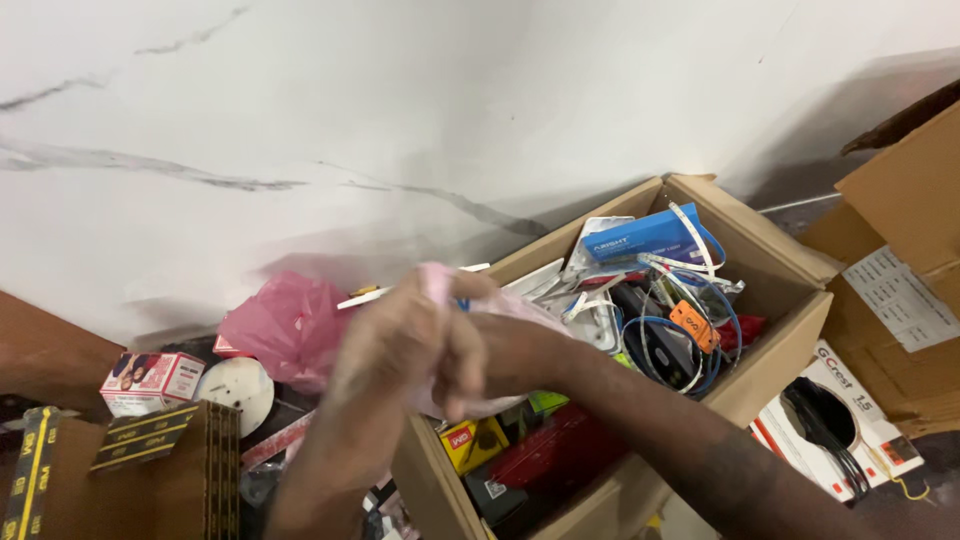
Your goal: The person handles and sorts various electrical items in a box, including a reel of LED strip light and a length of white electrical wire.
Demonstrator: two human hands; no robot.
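Observation:
Both my hands meet in the middle of the view, above the near-left corner of an open cardboard box. My left hand and my right hand together grip a crumpled pale pink plastic bag, which shows above and below my fingers. The image of the hands is blurred. The box holds a blue flat packet, blue and white cables, an orange tag, a red packet and a yellow packet.
A brighter pink bag lies left of the box beside a white round disc and a small printed carton. A dark yellow-striped box sits at lower left. A white carton with black cable and a brown cardboard box stand at right.

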